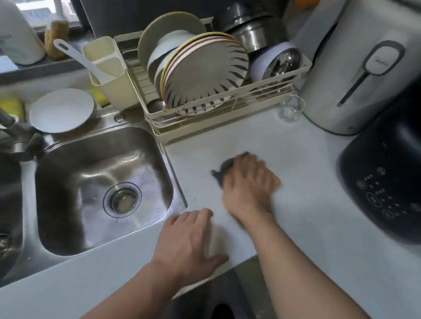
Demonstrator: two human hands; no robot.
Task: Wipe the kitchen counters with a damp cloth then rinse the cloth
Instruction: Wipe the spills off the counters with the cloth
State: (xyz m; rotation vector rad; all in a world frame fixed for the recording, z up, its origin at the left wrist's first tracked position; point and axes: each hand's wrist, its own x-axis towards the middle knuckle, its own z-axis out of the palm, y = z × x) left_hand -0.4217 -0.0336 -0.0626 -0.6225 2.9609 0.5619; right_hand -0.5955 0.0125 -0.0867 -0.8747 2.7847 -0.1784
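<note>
Wiping step under way: the right hand [252,178] presses flat on the dark cloth [226,166], mid-counter [316,231] below the dish rack [208,128]. Left hand [188,241] rests open and empty at the counter's edge. Next, I'd judge, sweep toward the black appliance [405,173]; rinsing waits.

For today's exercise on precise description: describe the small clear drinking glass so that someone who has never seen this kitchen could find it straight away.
Start at the cream dish rack full of plates behind the sink. Move to its right-hand end, where a tall white appliance stands on the counter. The glass stands upright in the gap between them, the only see-through thing there, and empty.
</note>
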